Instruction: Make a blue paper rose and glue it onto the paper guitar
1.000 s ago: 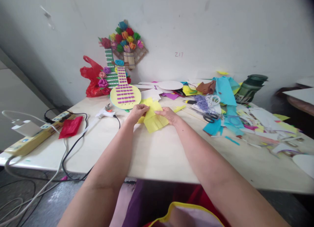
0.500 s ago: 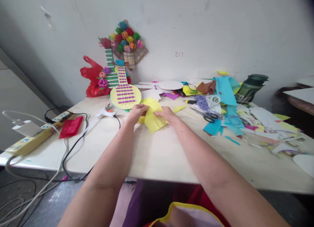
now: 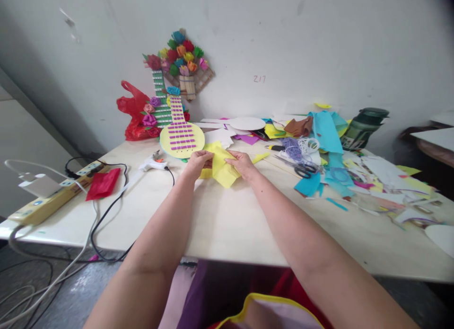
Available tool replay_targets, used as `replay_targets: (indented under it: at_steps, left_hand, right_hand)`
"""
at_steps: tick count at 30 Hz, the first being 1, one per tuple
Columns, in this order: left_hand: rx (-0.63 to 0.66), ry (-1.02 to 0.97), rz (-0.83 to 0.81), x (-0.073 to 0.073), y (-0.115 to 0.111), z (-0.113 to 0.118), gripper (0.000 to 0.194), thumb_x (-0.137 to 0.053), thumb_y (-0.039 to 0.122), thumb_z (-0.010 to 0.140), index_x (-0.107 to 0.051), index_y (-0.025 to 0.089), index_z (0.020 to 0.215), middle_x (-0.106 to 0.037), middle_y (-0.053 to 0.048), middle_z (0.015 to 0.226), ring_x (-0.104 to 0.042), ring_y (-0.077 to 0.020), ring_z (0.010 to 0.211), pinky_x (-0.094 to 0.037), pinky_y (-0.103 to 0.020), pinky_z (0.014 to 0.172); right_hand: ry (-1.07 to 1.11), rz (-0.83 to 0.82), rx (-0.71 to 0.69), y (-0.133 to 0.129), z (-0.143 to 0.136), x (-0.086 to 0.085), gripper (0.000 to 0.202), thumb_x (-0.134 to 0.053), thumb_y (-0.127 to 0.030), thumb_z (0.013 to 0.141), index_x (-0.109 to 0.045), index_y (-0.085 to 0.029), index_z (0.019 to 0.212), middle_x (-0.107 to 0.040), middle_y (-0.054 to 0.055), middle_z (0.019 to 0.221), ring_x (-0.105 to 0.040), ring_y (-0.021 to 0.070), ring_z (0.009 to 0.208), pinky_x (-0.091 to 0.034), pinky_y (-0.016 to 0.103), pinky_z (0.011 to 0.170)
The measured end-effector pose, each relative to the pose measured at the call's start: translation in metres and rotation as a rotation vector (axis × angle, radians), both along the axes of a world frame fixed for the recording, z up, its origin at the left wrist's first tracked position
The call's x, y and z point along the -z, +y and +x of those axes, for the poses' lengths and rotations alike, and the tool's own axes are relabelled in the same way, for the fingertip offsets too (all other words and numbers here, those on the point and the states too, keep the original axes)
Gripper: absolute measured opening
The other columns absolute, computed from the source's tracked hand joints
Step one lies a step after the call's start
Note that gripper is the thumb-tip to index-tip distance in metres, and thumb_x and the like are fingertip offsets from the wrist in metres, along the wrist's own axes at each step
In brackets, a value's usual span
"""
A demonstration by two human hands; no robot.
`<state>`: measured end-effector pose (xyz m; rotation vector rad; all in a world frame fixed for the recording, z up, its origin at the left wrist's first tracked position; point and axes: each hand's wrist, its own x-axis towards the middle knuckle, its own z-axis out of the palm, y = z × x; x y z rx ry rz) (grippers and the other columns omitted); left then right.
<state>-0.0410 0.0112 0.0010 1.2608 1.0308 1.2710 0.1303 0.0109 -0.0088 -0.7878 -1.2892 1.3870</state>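
Observation:
A sheet of yellow crepe paper (image 3: pixel 224 170) is held up over the table between my two hands. My left hand (image 3: pixel 200 162) pinches its left edge, fingers closed. On the right side, my right hand (image 3: pixel 241 163) grips the paper between thumb and fingers. More yellow paper (image 3: pixel 205 173) shows low beside my left hand, partly hidden. Just behind the hands, a yellow paper lute shape (image 3: pixel 182 140) with purple strips leans against other crafts. A yellow pointed scrap (image 3: pixel 260 157) lies right of my right hand.
A white glue gun (image 3: pixel 153 164), red paper (image 3: pixel 103 184) and a power strip (image 3: pixel 49 206) with cables lie left. Scissors (image 3: pixel 304 169), string (image 3: pixel 292 149), blue paper (image 3: pixel 324 130) and many scraps spread right, with a green bottle (image 3: pixel 365 128). Paper flowers (image 3: pixel 184 52) stand by the wall.
The yellow paper has shifted in my hands: its lower corner has swung right and slightly up. My right hand has moved up a little; both hands keep hold.

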Motion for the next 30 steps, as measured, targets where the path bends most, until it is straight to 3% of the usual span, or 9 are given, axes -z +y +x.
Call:
replay_targets:
  at_steps: [8,20,30]
  left_hand:
    - [-0.013,0.001,-0.006,0.001,0.001,-0.001,0.024,-0.069,0.032,0.059,-0.057,0.012,0.066,-0.060,-0.001,0.056,-0.056,-0.0106,0.050,-0.043,-0.023,0.051]
    - [0.007,0.006,-0.032,0.002,0.002,-0.002,0.025,-0.067,0.033,0.059,-0.055,0.013,0.066,-0.058,-0.001,0.055,-0.057,-0.0118,0.050,-0.044,-0.024,0.052]
    - [0.047,-0.006,-0.062,0.001,0.001,-0.002,0.022,-0.066,0.031,0.059,-0.055,0.013,0.067,-0.060,-0.002,0.057,-0.058,-0.0126,0.052,-0.045,-0.025,0.054]
  right_hand:
    - [-0.037,0.046,0.060,0.002,0.003,0.000,0.027,-0.068,-0.023,0.060,-0.070,-0.016,0.086,-0.070,0.002,0.081,-0.062,0.0149,0.075,-0.047,0.028,0.073]
    - [-0.133,0.067,0.103,0.002,0.006,0.001,0.021,-0.058,-0.013,0.059,-0.072,-0.017,0.075,-0.069,0.002,0.075,-0.057,0.0112,0.066,-0.044,0.024,0.066]
    - [-0.180,0.052,0.100,-0.009,0.008,-0.010,0.018,-0.054,-0.014,0.058,-0.069,-0.017,0.067,-0.063,-0.001,0.060,-0.052,0.0111,0.059,-0.041,0.024,0.062]
